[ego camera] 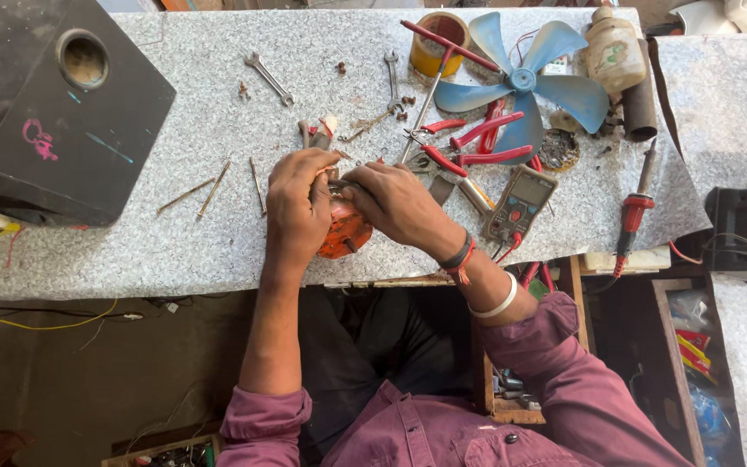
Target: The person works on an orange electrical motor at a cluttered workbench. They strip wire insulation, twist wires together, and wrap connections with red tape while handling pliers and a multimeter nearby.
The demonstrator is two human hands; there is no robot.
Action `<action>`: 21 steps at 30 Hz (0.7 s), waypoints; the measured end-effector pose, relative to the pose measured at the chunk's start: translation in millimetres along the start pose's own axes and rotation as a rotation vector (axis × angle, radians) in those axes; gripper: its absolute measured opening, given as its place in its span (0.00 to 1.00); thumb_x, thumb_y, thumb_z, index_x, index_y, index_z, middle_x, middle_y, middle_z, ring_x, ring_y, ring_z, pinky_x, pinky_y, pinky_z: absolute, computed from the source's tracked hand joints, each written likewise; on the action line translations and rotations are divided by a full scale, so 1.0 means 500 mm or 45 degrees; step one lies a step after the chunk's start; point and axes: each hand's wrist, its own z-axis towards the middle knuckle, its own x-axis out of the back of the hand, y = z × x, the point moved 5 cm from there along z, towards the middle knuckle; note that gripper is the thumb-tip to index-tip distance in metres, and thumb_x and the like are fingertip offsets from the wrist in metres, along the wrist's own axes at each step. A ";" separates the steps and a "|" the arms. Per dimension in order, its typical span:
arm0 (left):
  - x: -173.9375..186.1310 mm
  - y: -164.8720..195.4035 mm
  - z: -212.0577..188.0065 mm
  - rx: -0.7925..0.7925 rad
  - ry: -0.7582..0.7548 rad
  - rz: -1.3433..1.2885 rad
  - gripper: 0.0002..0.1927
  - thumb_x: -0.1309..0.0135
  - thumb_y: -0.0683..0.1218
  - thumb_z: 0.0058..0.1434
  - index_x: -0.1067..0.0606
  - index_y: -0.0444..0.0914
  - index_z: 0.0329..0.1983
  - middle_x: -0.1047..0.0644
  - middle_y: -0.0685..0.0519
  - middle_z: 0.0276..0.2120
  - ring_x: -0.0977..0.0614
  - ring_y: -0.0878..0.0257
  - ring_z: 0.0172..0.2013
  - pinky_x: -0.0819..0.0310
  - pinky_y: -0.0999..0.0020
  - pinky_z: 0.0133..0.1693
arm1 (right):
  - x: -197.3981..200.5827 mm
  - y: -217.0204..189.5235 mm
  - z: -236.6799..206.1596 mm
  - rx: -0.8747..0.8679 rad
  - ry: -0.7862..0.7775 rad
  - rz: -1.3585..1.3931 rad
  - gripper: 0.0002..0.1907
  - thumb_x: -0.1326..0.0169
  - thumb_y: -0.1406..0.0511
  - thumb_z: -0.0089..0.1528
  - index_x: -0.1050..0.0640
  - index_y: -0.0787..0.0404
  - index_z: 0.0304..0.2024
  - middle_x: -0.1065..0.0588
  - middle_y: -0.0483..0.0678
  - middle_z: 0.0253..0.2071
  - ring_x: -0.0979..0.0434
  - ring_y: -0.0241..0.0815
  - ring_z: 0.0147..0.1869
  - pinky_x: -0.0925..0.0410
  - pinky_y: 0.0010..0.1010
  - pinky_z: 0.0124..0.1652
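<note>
An orange round motor housing [343,233] rests on the speckled grey workbench [175,242] near its front edge. My left hand [297,206] grips its left side from above. My right hand [399,203] presses on its top right, fingers curled around a small metal part that I cannot make out. The upper part of the motor is hidden under both hands.
A blue fan blade [525,86], red-handled pliers [469,138], a multimeter [520,203], spanners [268,78], a yellow tape roll [438,39], long bolts [209,190] and a red soldering iron [635,207] lie on the bench. A black speaker box [54,104] stands at the left.
</note>
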 end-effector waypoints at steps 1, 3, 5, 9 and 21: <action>0.002 0.001 0.000 0.029 -0.029 0.015 0.14 0.48 0.35 0.66 0.22 0.36 0.53 0.20 0.46 0.51 0.20 0.49 0.53 0.28 0.55 0.57 | 0.005 0.001 0.002 0.019 0.014 -0.045 0.10 0.50 0.64 0.69 0.24 0.65 0.47 0.24 0.54 0.38 0.23 0.56 0.44 0.33 0.46 0.45; 0.005 0.002 0.004 0.084 -0.084 0.051 0.15 0.47 0.36 0.65 0.22 0.36 0.54 0.20 0.45 0.53 0.20 0.49 0.53 0.28 0.54 0.56 | 0.019 0.004 0.008 0.063 0.047 -0.134 0.10 0.52 0.64 0.70 0.25 0.65 0.47 0.24 0.54 0.38 0.23 0.56 0.43 0.34 0.47 0.44; 0.013 0.003 0.010 0.043 -0.105 0.261 0.11 0.42 0.38 0.63 0.20 0.38 0.48 0.18 0.49 0.47 0.20 0.51 0.50 0.30 0.52 0.54 | 0.028 0.011 0.016 0.064 0.021 -0.126 0.10 0.53 0.64 0.70 0.25 0.64 0.48 0.24 0.55 0.38 0.23 0.56 0.44 0.34 0.46 0.44; 0.012 -0.017 0.008 0.136 -0.111 0.207 0.10 0.41 0.39 0.63 0.19 0.40 0.48 0.17 0.50 0.46 0.21 0.52 0.49 0.27 0.57 0.53 | 0.020 0.021 0.033 -0.026 -0.107 -0.158 0.15 0.47 0.57 0.68 0.25 0.63 0.43 0.24 0.51 0.30 0.23 0.53 0.38 0.35 0.47 0.43; -0.010 -0.066 -0.026 0.083 0.105 0.118 0.10 0.40 0.45 0.68 0.19 0.40 0.51 0.16 0.54 0.39 0.23 0.56 0.46 0.28 0.60 0.49 | 0.030 -0.001 0.046 0.153 0.052 -0.422 0.12 0.45 0.58 0.67 0.20 0.59 0.35 0.22 0.48 0.29 0.25 0.49 0.38 0.37 0.43 0.46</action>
